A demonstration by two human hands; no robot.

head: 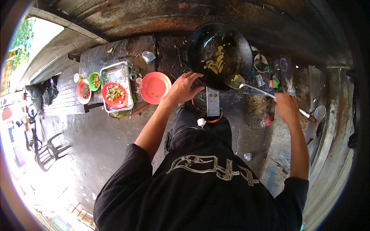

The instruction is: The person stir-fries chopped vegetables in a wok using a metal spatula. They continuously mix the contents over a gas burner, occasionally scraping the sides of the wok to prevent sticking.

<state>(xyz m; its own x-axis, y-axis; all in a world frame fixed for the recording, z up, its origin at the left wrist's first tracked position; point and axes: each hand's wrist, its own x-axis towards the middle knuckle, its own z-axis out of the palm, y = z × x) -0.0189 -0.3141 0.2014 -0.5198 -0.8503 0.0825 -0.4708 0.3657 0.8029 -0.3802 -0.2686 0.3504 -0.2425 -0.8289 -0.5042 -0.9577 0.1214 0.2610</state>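
My right hand (285,106) grips the long handle of a wok spatula (260,90). Its broad metal blade lies inside the near right rim of a black wok (242,49), with a few yellow-green bits on it. Pale yellow food pieces (216,62) are heaped in the middle of the wok, in what looks like a little oil or liquid. My left hand (185,86) is at the wok's near left side, fingers spread and nothing held; whether it touches the rim I cannot tell. Left of it sits an orange-red plastic bowl (155,87) with a few green scraps.
Further left, a metal tray (111,68) carries a glass mug (130,70) and a red plate of chopped food (116,94). Beyond it are a green bowl (94,81) and a pink bowl (84,91). A gas stove's metal front (213,102) juts out below the wok. Cups and packets lie right.
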